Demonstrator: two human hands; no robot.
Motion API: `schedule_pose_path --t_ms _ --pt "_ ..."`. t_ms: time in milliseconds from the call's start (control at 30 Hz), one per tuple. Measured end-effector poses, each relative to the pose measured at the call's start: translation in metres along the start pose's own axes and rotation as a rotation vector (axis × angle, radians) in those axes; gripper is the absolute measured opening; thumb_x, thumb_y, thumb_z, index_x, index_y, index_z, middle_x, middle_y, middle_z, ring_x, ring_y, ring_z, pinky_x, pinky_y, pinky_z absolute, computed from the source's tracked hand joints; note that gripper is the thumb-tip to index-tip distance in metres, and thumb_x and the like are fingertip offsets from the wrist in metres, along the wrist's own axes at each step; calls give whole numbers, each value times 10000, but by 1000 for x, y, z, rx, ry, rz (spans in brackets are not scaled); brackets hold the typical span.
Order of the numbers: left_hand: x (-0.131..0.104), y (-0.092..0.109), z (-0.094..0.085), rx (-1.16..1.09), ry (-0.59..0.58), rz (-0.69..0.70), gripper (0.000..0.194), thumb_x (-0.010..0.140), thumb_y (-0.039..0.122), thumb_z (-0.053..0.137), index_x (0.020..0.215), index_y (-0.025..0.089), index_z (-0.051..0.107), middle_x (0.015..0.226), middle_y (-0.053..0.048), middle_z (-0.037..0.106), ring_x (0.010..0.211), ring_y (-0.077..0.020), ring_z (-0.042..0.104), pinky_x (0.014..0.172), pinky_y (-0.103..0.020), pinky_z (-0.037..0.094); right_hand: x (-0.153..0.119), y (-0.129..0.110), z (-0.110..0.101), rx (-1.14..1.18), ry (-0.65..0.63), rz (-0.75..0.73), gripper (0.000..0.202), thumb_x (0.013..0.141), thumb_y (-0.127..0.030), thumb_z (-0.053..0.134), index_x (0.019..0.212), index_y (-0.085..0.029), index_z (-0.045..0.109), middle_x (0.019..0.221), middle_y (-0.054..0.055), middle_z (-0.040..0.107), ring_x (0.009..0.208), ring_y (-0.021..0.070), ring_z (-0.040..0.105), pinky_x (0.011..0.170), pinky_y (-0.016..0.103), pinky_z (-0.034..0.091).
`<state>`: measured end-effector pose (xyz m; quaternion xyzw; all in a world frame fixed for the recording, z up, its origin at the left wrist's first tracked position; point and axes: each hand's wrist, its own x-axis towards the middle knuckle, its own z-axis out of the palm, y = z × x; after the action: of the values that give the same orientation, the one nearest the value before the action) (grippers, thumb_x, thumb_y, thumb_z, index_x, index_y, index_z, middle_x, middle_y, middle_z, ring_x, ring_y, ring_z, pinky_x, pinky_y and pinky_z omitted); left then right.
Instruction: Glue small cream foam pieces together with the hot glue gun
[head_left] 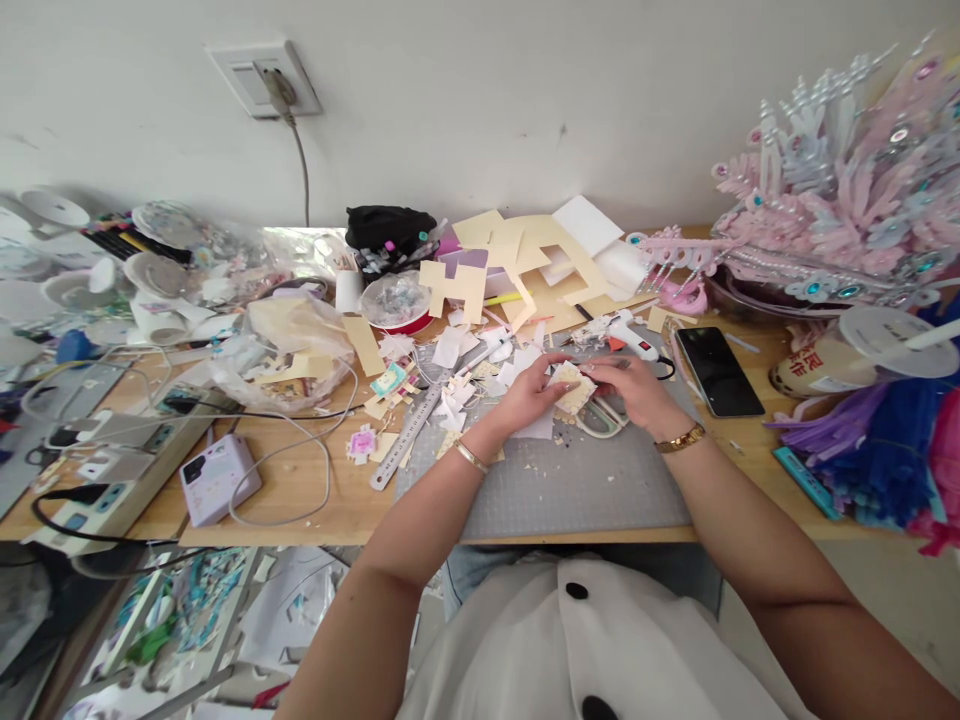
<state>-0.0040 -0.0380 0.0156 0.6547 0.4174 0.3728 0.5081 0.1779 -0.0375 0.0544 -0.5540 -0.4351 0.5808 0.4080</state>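
Between my two hands, over the grey cutting mat (517,505), is a small cream-and-white piece of card (574,388) with ragged edges. My left hand (534,392) grips its left side, fingers closed on it. My right hand (628,388) has its fingertips at the card's upper right edge. Just below the card lies a pair of scissors (600,420), its blades hidden. Behind my right hand rests a white glue gun (631,338). Left of my hands, paper scraps (454,400) and a steel ruler (409,440) cover part of the mat.
Cut cream card sheets (555,270) are piled at the back. A phone (720,372) and a lidded drink cup (832,360) are on the right, below pink decorations (847,210). On the left are a lilac device (220,480), a power strip (135,470) and loose cables.
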Motion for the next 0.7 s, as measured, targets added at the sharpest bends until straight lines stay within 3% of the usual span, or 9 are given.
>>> schedule_pose_path --t_ms 700 --pt "0 5 -1 123 -7 -4 472 879 457 608 1256 179 552 810 -26 604 661 -140 524 627 -264 454 3 2 -2 -21 -22 19 226 507 -387 804 615 -202 733 697 42 724 703 213 641 582 296 486"
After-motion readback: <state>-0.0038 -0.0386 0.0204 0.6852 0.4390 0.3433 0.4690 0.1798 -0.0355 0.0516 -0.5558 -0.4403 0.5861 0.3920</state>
